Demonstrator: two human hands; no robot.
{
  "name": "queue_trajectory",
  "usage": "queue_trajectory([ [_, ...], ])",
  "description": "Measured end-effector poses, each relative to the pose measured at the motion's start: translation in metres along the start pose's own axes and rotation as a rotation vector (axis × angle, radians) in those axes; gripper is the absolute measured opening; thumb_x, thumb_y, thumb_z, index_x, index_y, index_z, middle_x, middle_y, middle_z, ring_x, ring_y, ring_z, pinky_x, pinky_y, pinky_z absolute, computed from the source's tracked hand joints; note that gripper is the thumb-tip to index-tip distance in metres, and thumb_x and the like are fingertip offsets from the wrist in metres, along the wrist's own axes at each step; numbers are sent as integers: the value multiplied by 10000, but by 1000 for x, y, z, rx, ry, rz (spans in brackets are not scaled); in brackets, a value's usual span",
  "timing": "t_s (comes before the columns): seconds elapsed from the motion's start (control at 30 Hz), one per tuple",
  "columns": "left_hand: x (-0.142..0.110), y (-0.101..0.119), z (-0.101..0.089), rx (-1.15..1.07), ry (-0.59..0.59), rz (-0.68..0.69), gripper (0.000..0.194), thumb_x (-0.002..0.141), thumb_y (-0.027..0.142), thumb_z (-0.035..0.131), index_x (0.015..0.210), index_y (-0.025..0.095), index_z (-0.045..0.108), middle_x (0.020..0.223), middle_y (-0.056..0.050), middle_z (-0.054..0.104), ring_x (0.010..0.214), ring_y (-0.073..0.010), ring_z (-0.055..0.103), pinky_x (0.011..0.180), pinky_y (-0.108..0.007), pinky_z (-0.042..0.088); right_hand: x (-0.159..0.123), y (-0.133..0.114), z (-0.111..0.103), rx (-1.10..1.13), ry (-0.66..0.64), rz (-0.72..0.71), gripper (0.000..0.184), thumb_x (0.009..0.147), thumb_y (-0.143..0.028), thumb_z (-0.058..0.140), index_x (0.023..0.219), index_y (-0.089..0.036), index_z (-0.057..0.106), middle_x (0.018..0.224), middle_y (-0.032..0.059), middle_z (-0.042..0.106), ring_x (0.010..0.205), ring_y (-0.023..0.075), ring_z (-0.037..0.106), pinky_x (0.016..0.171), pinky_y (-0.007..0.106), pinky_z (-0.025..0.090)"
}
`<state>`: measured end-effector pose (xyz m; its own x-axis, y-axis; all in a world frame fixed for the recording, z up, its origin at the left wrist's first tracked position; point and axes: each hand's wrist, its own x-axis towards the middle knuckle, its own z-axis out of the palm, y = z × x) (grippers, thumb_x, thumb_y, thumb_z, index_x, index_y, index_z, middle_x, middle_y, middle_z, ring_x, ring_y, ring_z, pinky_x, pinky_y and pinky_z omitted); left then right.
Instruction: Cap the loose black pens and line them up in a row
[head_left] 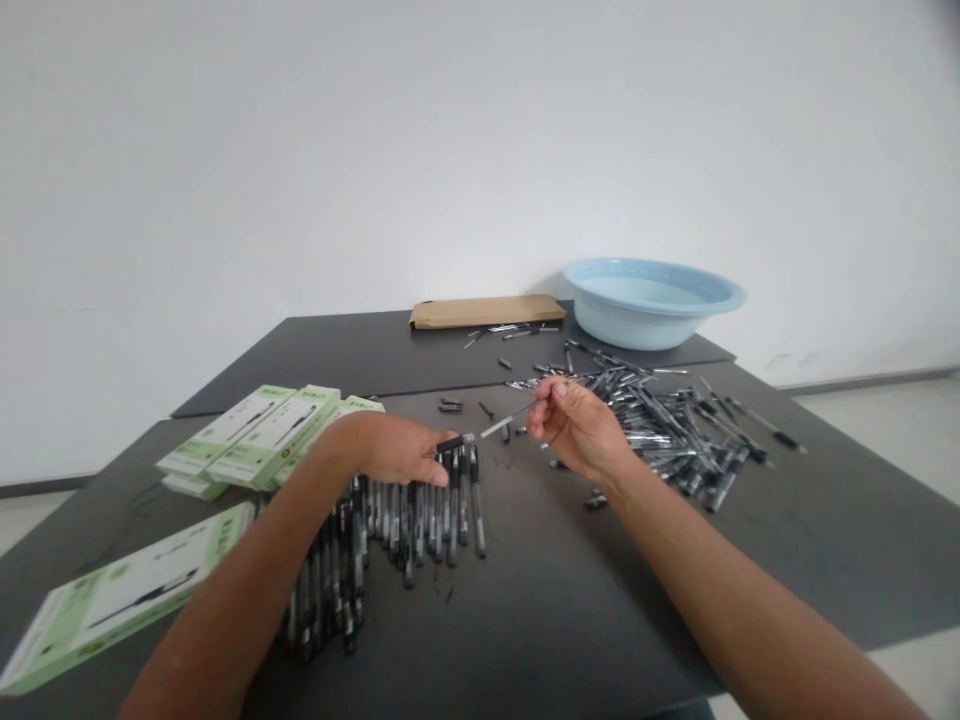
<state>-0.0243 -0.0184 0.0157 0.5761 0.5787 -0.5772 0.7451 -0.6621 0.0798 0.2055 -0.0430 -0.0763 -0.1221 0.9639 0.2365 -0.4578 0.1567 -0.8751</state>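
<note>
My left hand [397, 448] is closed around a pen barrel [457, 442], whose dark grip and clear end stick out to the right past my fingers. Pinched between the thumb and fingers of my right hand [579, 425] is a thin pen refill [504, 421], its pale end slanting down toward the barrel. A small gap separates the two. Below my left hand lie rows of black-and-clear pens [416, 525], side by side and partly hidden by the hand and forearm. Behind my right hand spreads a loose heap of pen parts [652, 415].
Green-and-white pen boxes [262, 435] are stacked at the left, and another box [135, 595] lies nearer. Small black pieces [451, 405] lie mid-table. At the back are a flat cardboard piece [487, 311], several loose refills [517, 329] and a light-blue basin [645, 315].
</note>
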Motion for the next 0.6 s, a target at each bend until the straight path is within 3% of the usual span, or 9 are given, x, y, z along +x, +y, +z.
queue_trajectory([
  [0.13, 1, 2, -2, -4, -47, -7, 555, 902, 417, 466, 1401, 182, 413, 1128, -108, 687, 935, -237, 642, 757, -283, 472, 0, 0, 0, 12, -28, -14, 263, 800, -461, 642, 819, -208, 575, 618, -15, 635, 520, 119, 575, 529, 243, 457],
  [0.43, 7, 2, 1, -8, -52, 26, 546, 902, 380, 480, 1388, 140, 419, 1035, -92, 719, 889, -231, 655, 735, -273, 473, 0, 2, -1, 4, -8, -24, 257, 809, -455, 634, 825, -205, 575, 611, -15, 637, 521, 123, 580, 532, 244, 453],
  [0.6, 8, 4, 3, 12, -42, 16, 546, 906, 389, 481, 1390, 145, 417, 1162, -116, 671, 980, -245, 635, 788, -289, 469, 1, 4, -1, 2, -12, -33, 258, 809, -452, 636, 828, -201, 581, 611, -11, 643, 520, 125, 584, 531, 246, 461],
])
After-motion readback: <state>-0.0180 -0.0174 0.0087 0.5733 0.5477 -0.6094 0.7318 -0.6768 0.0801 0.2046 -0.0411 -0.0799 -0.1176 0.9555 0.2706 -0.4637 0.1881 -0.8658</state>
